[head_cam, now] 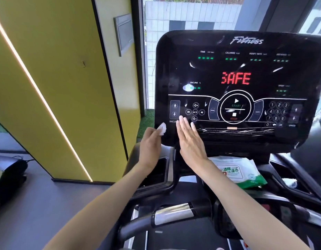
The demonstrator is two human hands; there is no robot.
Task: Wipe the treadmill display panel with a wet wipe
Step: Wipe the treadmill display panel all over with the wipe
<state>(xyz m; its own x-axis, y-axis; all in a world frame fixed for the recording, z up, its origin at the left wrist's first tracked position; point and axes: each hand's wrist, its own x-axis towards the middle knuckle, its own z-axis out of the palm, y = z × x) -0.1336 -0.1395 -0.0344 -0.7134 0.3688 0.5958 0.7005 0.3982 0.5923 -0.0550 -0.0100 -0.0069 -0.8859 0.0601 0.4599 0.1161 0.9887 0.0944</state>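
The black treadmill display panel [237, 69] fills the upper right, lit with red "SAFE" and green readouts. My left hand [149, 147] is closed on a crumpled white wet wipe [162, 128], which sits at the panel's lower left corner. My right hand [189, 139] is flat with fingers straight and together, its fingertips over the panel's lower left near the incline buttons; it holds nothing.
A green and white wet wipe pack [240, 173] lies on the console shelf below the panel. Cup holders [159, 170] flank the shelf, and a handlebar with a silver grip sensor [172, 213] crosses below. A yellow wall [57, 87] stands to the left.
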